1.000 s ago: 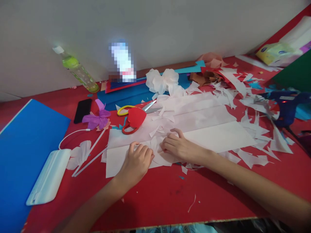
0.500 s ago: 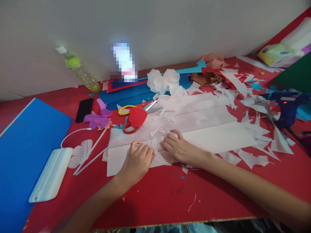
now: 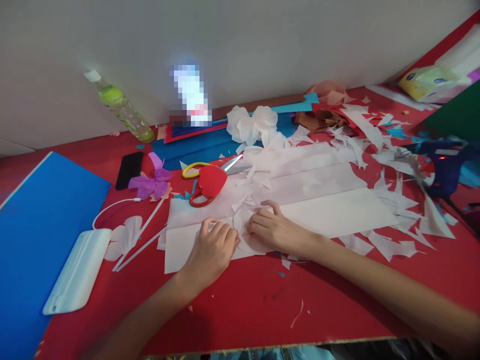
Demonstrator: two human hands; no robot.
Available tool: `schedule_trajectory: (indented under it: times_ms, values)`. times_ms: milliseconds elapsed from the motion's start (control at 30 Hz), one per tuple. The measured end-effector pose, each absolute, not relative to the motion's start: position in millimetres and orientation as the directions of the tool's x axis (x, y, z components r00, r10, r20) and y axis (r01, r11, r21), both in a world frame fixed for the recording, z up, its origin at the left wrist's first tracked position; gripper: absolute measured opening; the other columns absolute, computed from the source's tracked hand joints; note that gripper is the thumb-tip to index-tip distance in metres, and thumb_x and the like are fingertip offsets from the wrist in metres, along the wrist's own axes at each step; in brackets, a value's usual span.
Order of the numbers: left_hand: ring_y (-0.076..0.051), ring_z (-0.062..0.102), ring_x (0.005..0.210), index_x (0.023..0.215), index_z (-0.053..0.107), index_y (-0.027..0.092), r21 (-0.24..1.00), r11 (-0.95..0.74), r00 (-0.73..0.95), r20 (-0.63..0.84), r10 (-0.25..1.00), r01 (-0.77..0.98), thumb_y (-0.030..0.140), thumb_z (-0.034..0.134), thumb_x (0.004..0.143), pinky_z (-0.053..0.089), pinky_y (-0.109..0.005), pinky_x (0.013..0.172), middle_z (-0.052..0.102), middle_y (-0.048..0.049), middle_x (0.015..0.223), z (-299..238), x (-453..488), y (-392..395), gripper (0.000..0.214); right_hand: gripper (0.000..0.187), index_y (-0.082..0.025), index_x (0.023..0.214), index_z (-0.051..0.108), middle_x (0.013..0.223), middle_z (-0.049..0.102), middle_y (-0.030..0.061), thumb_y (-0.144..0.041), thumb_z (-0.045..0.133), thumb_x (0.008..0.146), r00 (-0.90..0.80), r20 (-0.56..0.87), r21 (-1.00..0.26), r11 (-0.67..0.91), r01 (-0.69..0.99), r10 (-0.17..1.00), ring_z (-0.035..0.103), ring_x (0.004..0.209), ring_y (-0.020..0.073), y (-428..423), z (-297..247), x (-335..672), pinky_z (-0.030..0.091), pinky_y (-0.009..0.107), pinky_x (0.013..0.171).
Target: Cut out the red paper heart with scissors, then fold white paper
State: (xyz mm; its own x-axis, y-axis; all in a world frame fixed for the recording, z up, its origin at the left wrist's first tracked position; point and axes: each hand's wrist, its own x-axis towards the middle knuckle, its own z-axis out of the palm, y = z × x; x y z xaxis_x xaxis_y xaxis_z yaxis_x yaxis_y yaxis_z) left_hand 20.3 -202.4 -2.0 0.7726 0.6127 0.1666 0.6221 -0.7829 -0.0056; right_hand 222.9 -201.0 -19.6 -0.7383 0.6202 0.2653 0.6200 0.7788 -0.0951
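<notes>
My left hand [image 3: 215,246] rests on the white paper sheet [image 3: 326,215] with its fingers curled in. Facing it, my right hand [image 3: 275,230] bends its fingers down, the index finger raised a little. Between both sets of fingertips is a white paper petal [image 3: 243,235], pinched from either side; its lower part lies on the sheet. Just beyond the hands lie scissors [image 3: 234,166] with one yellow and one red handle, a red heart-shaped piece [image 3: 212,181] over their middle. Behind them sits a white paper flower [image 3: 251,125].
At the left are a purple paper flower [image 3: 152,181], a black phone [image 3: 129,170], a white power bank [image 3: 78,272] and a blue board [image 3: 48,215]. A bottle [image 3: 123,112] leans on the wall near a lit, blurred screen [image 3: 193,95]. White scraps [image 3: 393,197] and a glue gun [image 3: 446,165] lie right.
The hands and the petal stay in almost the same place. Only a very slight shift of the camera view shows.
</notes>
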Motion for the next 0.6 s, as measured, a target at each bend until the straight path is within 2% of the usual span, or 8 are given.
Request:
schedule_trajectory:
  times_ms: [333,600]
  values:
    - [-0.016,0.047,0.068,0.073,0.051,0.016,-0.020,-0.786,0.777,0.169,0.606,0.617,0.017,0.035,0.089,0.033,-0.038,0.081,0.051,-0.0019,0.067,-2.5,20.3,-203.3,0.023,0.026,-0.014,0.084,0.051,0.083,0.053,0.0083,-0.012,0.026,0.091,-0.737,0.183,-0.062,0.756,0.652,0.651,0.041,0.083,0.0208,-201.5,-18.0,219.2,0.029,0.041,0.086]
    - [-0.016,0.047,0.068,0.072,0.051,0.016,0.005,-0.777,0.765,0.172,0.621,0.629,0.018,0.036,0.088,0.033,-0.038,0.080,0.051,-0.0016,0.067,-4.3,20.5,-202.2,0.022,0.015,-0.015,0.086,0.053,0.087,0.055,0.0048,-0.013,0.038,0.089,-0.726,0.244,-0.238,0.765,0.598,0.643,0.042,0.084,0.0175,-200.4,-20.0,223.1,0.027,0.036,0.088]
